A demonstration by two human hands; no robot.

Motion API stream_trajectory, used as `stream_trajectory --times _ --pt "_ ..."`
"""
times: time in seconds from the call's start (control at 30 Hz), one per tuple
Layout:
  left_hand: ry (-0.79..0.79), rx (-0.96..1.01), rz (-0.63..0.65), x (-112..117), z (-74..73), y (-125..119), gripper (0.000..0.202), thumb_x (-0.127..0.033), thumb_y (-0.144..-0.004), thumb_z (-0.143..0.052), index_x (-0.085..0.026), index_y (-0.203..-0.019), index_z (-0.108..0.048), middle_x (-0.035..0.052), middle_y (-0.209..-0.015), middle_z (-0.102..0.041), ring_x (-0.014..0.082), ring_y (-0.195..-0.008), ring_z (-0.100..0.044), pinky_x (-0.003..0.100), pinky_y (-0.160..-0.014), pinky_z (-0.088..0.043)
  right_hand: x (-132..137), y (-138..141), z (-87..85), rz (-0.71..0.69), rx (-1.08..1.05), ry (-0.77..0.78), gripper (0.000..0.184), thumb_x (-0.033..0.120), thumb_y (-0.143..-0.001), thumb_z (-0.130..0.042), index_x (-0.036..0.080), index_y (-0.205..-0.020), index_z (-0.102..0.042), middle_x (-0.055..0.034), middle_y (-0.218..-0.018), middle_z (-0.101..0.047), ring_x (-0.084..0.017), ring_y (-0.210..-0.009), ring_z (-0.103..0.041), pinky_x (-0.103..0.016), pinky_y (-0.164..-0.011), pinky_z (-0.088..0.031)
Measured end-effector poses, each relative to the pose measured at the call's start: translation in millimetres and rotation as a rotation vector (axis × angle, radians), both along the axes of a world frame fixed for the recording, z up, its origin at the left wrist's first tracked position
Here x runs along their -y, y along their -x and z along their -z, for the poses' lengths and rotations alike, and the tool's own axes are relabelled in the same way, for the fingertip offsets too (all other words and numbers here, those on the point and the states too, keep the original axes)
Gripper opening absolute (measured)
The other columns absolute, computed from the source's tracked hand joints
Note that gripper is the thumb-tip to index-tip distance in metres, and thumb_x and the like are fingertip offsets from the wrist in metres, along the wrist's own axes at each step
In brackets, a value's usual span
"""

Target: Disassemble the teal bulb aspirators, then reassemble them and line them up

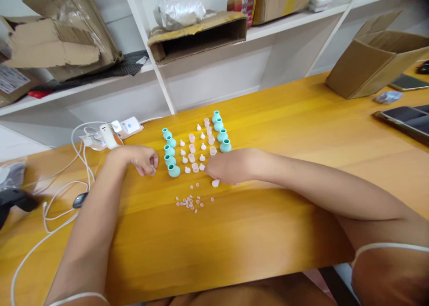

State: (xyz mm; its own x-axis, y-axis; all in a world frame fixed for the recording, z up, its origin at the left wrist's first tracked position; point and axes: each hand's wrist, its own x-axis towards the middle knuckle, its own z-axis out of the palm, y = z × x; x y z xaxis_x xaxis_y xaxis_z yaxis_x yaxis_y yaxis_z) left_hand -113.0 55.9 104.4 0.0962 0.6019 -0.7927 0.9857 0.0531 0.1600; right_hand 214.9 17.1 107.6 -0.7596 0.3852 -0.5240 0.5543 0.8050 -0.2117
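Observation:
My left hand (145, 161) hangs over the table with its fingers curled in, left of a column of small teal vase-shaped pieces (173, 170); nothing shows in it. My right hand (231, 166) reaches in over the front of the right-hand columns, its fingers bent down and mostly hidden; what they hold, if anything, I cannot make out. A white piece (215, 183) shows just below it. More teal pieces (225, 145) stand behind this hand. Between the teal columns are rows of small white pointed pieces (187, 169) and translucent pinkish cups (195, 167).
Tiny pinkish rings (189, 202) lie scattered nearer me. White cables (83, 163), a power strip (130, 125) and a dark mouse-like object (80, 200) lie to the left. An open cardboard box (362, 64) and a tablet-like device (409, 120) are at the right. White shelves (208, 80) stand behind.

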Motion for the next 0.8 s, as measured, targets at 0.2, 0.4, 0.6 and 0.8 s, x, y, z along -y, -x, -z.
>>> stream_trajectory --times 0.2,0.4,0.6,0.8 --pt "-0.079 0.004 0.092 -7.9 -3.4 9.4 0.042 -0.036 -0.06 -0.074 -0.019 -0.098 -0.074 0.0082 -0.102 -0.083 0.0284 -0.096 -0.079 0.034 -0.082 -0.062 11.3 2.3 -12.6 -0.012 0.16 -0.01 0.014 -0.002 -0.087 -0.069 0.004 -0.086 -0.082 -0.0117 -0.073 -0.075 -0.021 -0.068 -0.065 -0.033 -0.066 -0.045" --pt "-0.275 0.055 0.181 5.2 -36.6 17.0 0.039 -0.044 -0.069 -0.07 -0.02 -0.1 -0.077 0.0045 -0.101 -0.081 0.024 -0.092 -0.073 0.03 -0.082 -0.057 9.9 7.3 -0.9 -0.109 -0.139 -0.17 0.024 0.011 -0.105 -0.058 0.009 -0.117 -0.078 -0.0165 -0.111 -0.08 -0.022 -0.089 -0.072 -0.03 -0.069 -0.042" --pt "-0.377 0.237 0.249 25.7 -69.6 11.3 0.036 -0.051 -0.082 -0.078 -0.025 -0.106 -0.081 0.0044 -0.11 -0.081 0.0228 -0.097 -0.074 0.029 -0.088 -0.058 17.9 20.0 19.7 -0.144 -0.179 -0.177 0.022 0.013 -0.107 -0.058 0.008 -0.113 -0.078 -0.0157 -0.103 -0.079 -0.022 -0.082 -0.072 -0.03 -0.062 -0.038" --pt "-0.424 0.401 0.291 46.8 -92.9 -15.1 0.034 -0.057 -0.087 -0.08 -0.027 -0.102 -0.085 0.0049 -0.107 -0.079 0.0222 -0.094 -0.072 0.031 -0.086 -0.058 22.4 24.2 34.0 -0.206 -0.209 -0.225 0.029 -0.008 -0.096 -0.057 0.008 -0.109 -0.077 -0.0143 -0.106 -0.078 -0.021 -0.085 -0.073 -0.028 -0.061 -0.038"
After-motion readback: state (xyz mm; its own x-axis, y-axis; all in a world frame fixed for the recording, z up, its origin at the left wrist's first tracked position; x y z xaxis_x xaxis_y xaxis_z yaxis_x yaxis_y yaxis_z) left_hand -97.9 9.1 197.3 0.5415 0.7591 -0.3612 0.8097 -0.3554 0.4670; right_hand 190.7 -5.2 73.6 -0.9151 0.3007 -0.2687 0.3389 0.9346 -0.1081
